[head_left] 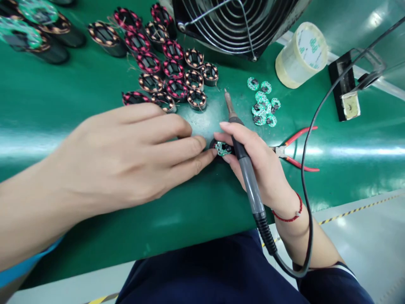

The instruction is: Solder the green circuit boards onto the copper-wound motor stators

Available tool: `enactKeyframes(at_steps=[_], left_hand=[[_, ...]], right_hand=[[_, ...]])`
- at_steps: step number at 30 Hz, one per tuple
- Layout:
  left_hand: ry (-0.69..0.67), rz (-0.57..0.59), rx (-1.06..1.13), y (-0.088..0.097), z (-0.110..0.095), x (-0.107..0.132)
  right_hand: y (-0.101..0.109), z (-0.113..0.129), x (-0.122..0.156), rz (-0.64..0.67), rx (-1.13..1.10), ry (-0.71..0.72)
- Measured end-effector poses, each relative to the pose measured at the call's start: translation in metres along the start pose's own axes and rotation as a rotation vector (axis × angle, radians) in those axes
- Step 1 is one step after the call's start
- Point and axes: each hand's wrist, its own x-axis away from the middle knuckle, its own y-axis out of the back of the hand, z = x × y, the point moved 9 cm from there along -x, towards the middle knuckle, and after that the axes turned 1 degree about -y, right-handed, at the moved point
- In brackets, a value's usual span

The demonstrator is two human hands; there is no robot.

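A small round green circuit board [222,148] sits on a dark coil piece on the green table [63,105], between both hands. My left hand [126,154] lies over the table with fingers stretched together, fingertips touching the board's left edge. My right hand [253,162] is closed round a grey soldering iron [245,164], its tip [227,98] pointing away, while its fingertips press the board's right side.
Several wound copper coils [172,69] lie behind the hands, larger ones at far left. A heap of green round boards [263,105], red-handled pliers [295,150], a tape roll [302,55], a black fan [234,23] and an iron stand [346,90] lie around. The iron's cable [305,169] loops right.
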Motion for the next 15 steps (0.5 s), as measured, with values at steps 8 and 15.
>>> enactKeyframes(at_steps=[8, 15], left_hand=[[0.099, -0.013, 0.021, -0.004, 0.014, 0.005], [0.175, -0.059, 0.219, -0.005, 0.019, 0.001]], right_hand=[[-0.001, -0.003, 0.001, 0.017, 0.006, -0.041], [0.0, 0.001, 0.0, -0.005, -0.024, -0.004]])
